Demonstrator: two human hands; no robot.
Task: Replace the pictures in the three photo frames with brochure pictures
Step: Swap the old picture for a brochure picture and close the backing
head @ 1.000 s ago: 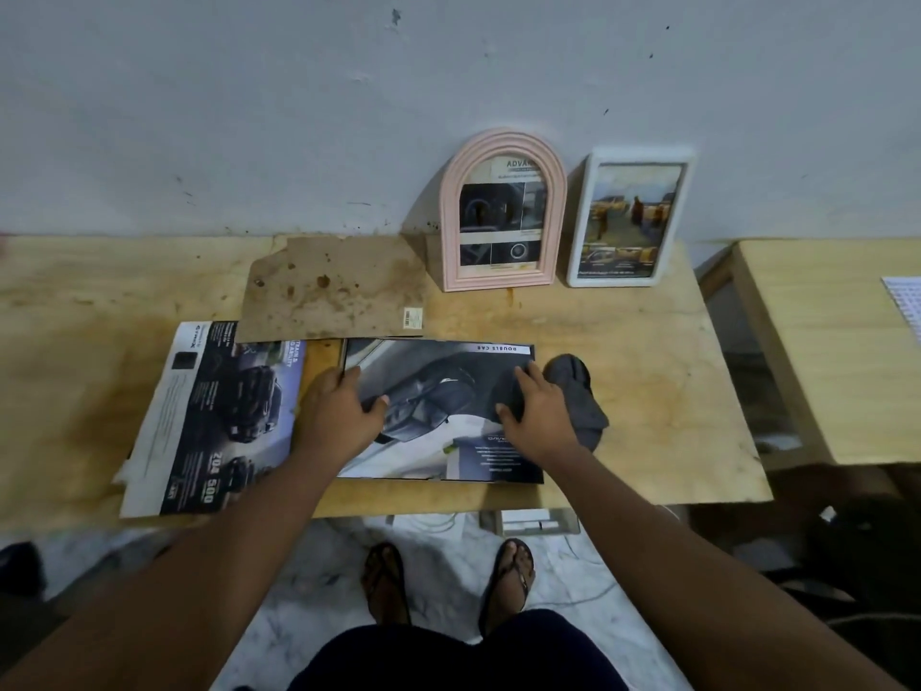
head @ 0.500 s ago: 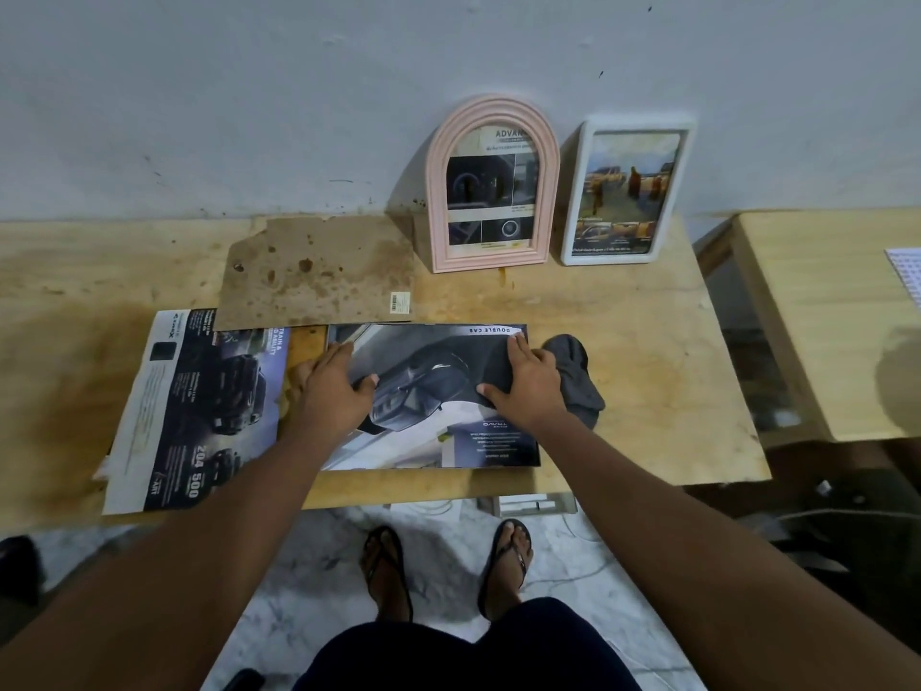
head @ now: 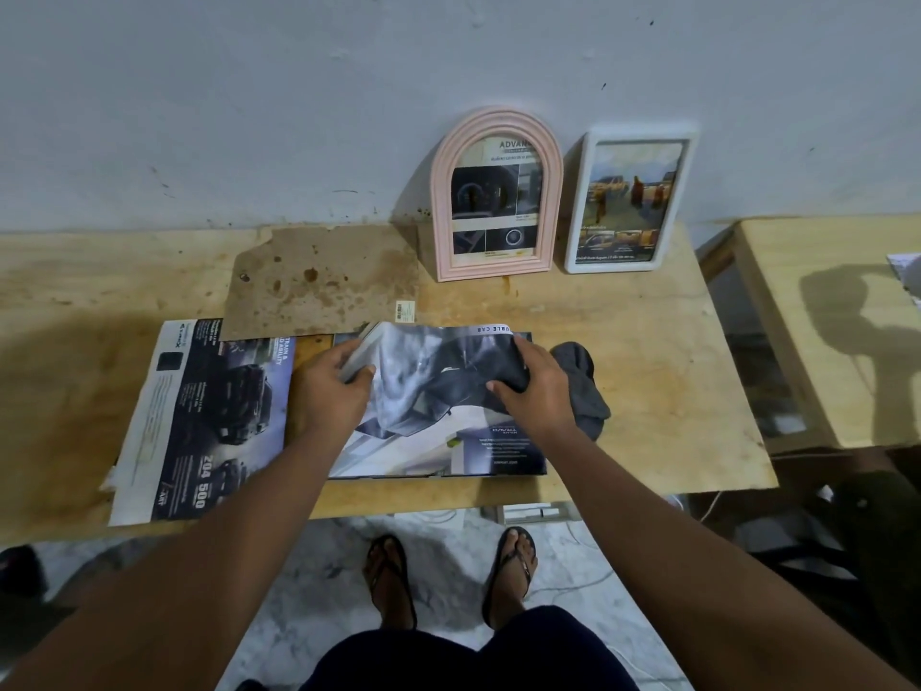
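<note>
hands (head: 330, 394) (head: 537, 391) around crumpled brochure page (head: 428, 379)

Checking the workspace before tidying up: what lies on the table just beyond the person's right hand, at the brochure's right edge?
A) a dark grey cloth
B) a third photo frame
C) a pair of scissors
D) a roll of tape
A: a crumpled dark grey cloth lies on the table against the right edge of the brochure, partly behind the right hand.

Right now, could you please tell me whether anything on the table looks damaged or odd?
Yes: the brochure page is crumpled and lifted, gripped by the left hand and right hand. Behind it, the brown board is blotched with dark stains.
</note>
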